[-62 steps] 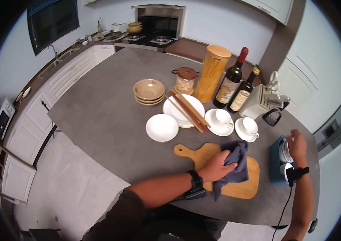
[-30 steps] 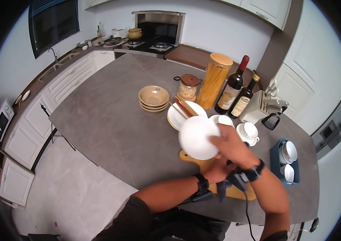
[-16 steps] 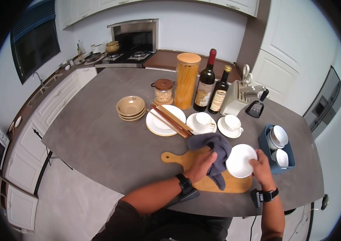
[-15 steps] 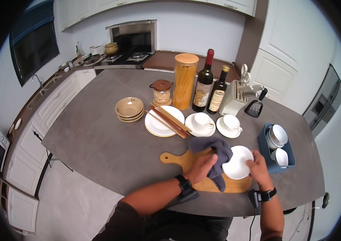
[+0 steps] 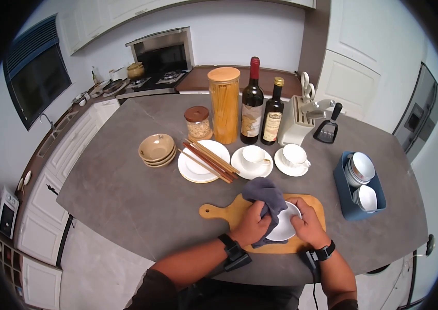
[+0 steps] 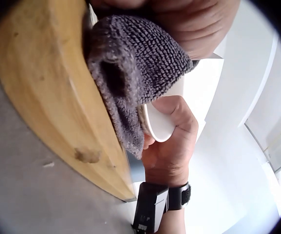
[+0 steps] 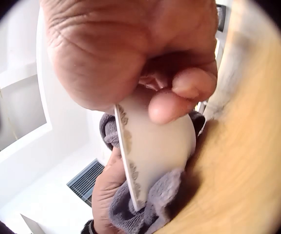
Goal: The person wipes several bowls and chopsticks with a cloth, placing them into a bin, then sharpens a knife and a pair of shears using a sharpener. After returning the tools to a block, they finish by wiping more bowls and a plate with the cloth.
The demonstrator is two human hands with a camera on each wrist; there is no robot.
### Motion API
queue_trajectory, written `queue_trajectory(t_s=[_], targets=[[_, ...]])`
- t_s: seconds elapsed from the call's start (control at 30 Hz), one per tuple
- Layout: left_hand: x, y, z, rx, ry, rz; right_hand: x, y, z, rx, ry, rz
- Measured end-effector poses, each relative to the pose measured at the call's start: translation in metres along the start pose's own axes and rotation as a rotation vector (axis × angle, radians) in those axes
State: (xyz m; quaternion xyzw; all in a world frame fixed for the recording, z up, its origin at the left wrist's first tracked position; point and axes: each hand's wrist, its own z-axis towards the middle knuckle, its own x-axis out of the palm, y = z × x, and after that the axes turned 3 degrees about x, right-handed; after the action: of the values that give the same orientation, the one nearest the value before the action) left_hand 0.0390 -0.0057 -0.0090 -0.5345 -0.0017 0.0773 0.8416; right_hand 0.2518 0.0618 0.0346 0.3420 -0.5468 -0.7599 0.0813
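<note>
A white bowl [image 5: 282,225] is held over the wooden cutting board [image 5: 309,247], tilted with its inside towards the head view. My right hand [image 5: 308,223] grips its right rim, thumb inside and fingers beneath. In my left hand [image 5: 251,225] a grey-purple cloth [image 5: 265,192] is bunched and pressed to the bowl's left side. The right wrist view shows the bowl [image 7: 155,141] with a patterned band along its rim and the cloth [image 7: 165,195] wrapped about its far edge. The cloth [image 6: 135,58] hides the left fingertips in the left wrist view.
Right of the board stands a blue bin [image 5: 351,207] with stacked bowls. Behind are cups on saucers [image 5: 288,168], a plate [image 5: 189,176] with chopsticks, brown bowls [image 5: 156,148], a pasta jar [image 5: 224,113], bottles [image 5: 252,106] and a knife block [image 5: 295,124].
My right hand has taken a white bowl, carried it over the board and drawn it left to the cloth. The cloth now touches the bowl. The head view has shifted right.
</note>
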Motion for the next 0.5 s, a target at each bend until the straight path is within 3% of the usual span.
queue_trajectory(t_s=[0.03,0.27,0.33,0.43,0.5], targets=[[0.0,-0.001,0.001,0.018,0.009,-0.004,0.001,0.003,-0.003,-0.076,-0.044,-0.089],[0.006,0.008,0.001,0.048,-0.034,-0.088,0.011,0.003,-0.013,-0.138,-0.24,-0.024],[0.004,0.009,0.001,0.023,-0.008,-0.091,0.003,0.006,-0.009,-0.027,-0.049,0.016],[0.004,0.009,0.0,0.034,0.046,-0.069,-0.009,0.02,-0.009,0.125,0.065,0.174],[0.006,0.008,0.001,0.082,0.084,-0.052,-0.01,0.015,-0.012,0.105,0.046,0.128]])
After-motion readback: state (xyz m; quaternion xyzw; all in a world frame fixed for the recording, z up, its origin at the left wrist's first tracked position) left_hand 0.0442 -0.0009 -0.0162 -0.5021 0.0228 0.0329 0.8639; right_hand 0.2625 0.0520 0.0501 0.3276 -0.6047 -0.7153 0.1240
